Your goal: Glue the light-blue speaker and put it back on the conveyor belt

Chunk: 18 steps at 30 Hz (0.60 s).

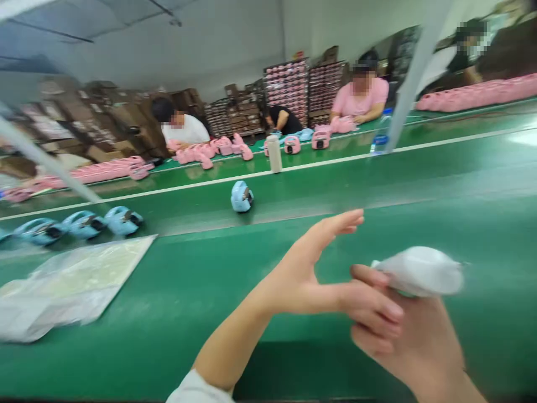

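My left hand [300, 280] reaches in from the lower left, its fingers stretched out and spread, holding nothing visible. The lower part of it overlaps the fingers of my right hand [406, 330], and whether they touch I cannot tell. My right hand is closed on a white, smooth, rounded object [423, 271], which is blurred and juts out above the hand. Its underside is hidden by the fingers. Both hands are above the green work surface [188, 291].
A light-blue plastic piece [241, 197] stands on the green belt ahead, with several blue pieces [123, 220] at left. A clear plastic bag [79, 280] lies at left. A pale bottle [274, 154], pink pieces [193, 153], a blue-labelled bottle [381, 134] and several seated people are beyond.
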Tool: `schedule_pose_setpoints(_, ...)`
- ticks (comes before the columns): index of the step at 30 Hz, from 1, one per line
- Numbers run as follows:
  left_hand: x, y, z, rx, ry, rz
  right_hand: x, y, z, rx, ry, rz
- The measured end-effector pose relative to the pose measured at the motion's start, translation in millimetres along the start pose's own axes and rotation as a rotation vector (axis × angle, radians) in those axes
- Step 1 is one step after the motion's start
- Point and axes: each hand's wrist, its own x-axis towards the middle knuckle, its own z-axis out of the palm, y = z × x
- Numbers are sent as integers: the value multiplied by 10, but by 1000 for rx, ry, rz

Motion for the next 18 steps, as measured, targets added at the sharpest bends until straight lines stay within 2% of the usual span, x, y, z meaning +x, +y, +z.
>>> schedule_pose_setpoints(2,10,-98,-97,183,-163,-1,78,100,32,169,-121,-5)
schedule_pose_setpoints(4,2,-168,-124,229,-241,-114,160,197,49,202,-154,21)
schedule_pose_setpoints(6,-10,-189,-107,206,-252,-191,220,276,48,201,-130,68)
schedule_pose_setpoints(9,-24,-164,-77,241,-209,-179,268,383,13,135,-148,87)
schedule_pose_setpoints(13,-51,-158,-85,181,-193,-184,199,496,-31,49,-320,76)
schedule_pose_setpoints(15,-60,-188,-97,-21,-149,-217,73,490,-17,-123,-358,41)
schedule_pose_setpoints(17,-57,-222,-108,-233,-82,-235,-85,435,13,-584,-279,0)
schedule_pose_setpoints(18,-52,-235,-111,-304,-47,-232,-157,401,27,-880,-220,-88)
